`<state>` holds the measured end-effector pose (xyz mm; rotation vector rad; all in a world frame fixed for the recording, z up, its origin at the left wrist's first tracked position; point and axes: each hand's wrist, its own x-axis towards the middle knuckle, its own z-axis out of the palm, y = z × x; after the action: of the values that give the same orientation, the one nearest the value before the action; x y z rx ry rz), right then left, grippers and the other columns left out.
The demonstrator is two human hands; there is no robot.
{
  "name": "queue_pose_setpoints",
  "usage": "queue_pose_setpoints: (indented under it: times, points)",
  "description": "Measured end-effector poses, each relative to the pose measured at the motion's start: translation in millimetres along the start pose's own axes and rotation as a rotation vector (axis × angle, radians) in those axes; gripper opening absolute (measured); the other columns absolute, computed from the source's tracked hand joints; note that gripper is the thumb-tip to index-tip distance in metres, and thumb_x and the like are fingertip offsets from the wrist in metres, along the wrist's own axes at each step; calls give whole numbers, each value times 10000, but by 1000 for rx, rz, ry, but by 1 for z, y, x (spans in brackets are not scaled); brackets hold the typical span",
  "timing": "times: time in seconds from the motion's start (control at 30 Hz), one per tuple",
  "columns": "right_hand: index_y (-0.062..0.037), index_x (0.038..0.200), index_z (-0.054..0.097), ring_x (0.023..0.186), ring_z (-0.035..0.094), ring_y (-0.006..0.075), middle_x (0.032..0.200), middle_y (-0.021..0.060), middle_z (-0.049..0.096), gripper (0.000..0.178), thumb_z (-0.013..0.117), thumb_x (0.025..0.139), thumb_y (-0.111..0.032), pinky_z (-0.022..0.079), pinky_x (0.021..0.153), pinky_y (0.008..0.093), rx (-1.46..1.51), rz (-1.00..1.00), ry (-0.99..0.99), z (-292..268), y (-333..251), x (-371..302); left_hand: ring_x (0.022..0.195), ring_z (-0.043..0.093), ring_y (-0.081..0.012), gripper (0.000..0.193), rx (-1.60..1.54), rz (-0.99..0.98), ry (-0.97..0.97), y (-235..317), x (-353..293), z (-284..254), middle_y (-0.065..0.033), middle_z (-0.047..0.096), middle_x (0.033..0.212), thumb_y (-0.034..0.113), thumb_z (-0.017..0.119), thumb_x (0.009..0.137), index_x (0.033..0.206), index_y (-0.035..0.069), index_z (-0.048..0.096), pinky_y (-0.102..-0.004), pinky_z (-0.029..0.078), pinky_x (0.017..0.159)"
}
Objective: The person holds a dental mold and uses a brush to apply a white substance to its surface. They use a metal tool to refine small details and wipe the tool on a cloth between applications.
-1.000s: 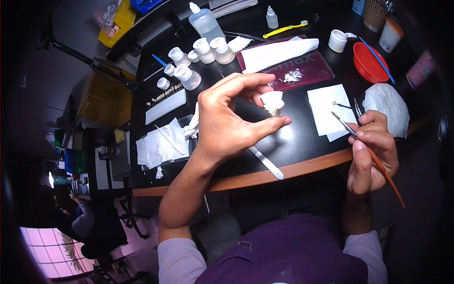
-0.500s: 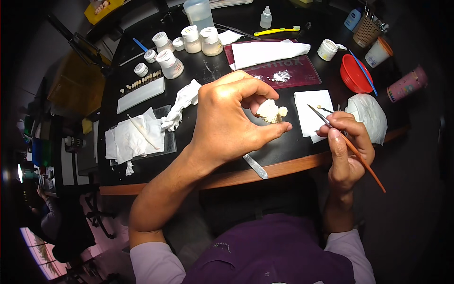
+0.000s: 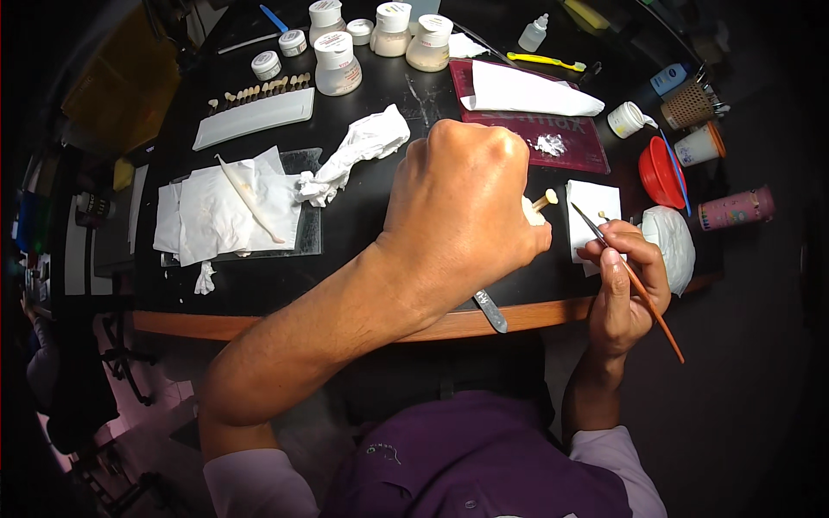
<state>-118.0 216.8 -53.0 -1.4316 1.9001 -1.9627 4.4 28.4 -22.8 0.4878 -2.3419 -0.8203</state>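
Model [image 3: 529, 212], pale and partly hidden, gripped in the left hand [image 3: 462, 198], left of the white paper sheet [image 3: 591, 191]; a peg-like piece [image 3: 546, 199] projects toward the sheet. The right hand [image 3: 626, 276], at the sheet's near right, pinches a brush [image 3: 661, 326], tip over the sheet, contact unclear. Beyond the sheet: maroon mat [image 3: 591, 154]; to its far right, red bowl [image 3: 656, 175].

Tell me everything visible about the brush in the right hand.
The brush is slim, with a dark pointed tip, a metallic-looking ferrule and an orange-brown handle, apparently wooden. The right hand grips it aslant, tip toward the upper left against white paper, handle end at lower right. Tip contact is unclear.
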Motion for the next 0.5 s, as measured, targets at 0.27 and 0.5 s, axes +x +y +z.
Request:
queue_pose_setpoints:
  times: [0.27, 0.5]
  points:
    - [69, 1052, 612, 847, 657, 174, 1082, 199, 613, 133, 555, 932, 58, 575, 791, 295, -46, -18, 20, -5, -4, 2, 664, 704, -294, 281, 68, 68, 62, 2, -4, 1, -167, 676, 684, 173, 830, 600, 712, -38, 682, -356, 568, 649]
    - [39, 999, 547, 818, 633, 152, 1031, 202, 582, 129, 591, 895, 100, 580, 728, 265, -128, -125, 128, -28, -4, 11, 583, 636, -259, 262, 55, 118, 116, 4, -4, -2, -119, 614, 644, 137, 832, 571, 672, -9, 639, -360, 517, 569]
